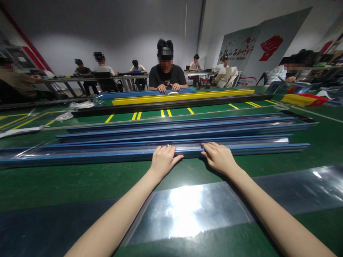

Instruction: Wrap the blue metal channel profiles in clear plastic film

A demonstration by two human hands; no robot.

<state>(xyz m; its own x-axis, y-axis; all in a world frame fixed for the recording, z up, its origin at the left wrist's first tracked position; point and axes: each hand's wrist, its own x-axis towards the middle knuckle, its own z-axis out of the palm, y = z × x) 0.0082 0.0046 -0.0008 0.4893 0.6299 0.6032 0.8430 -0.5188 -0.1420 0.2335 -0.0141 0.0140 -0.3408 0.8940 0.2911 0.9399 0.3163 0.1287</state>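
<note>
A long blue channel strip (107, 157) lies across the green table in front of me, with a clear film-like strip (189, 146) visible inside it. Its near wall is gripped by my left hand (162, 161), fingers curled over the top and thumb along the outside. To the right, my right hand (220, 157) holds the same wall, with a short gap between the two hands. The fingertips inside the channel are partly hidden. Just beyond lie more blue channel strips (134, 137), roughly parallel to the one I hold.
A wide transparent sheet (214, 205) lies flat under my forearms. Across the green table (88, 182), a person (168, 76) rests both hands by a yellow strip (187, 96) and a black strip (174, 105). Yellow and red trays (302, 100) stand at the right.
</note>
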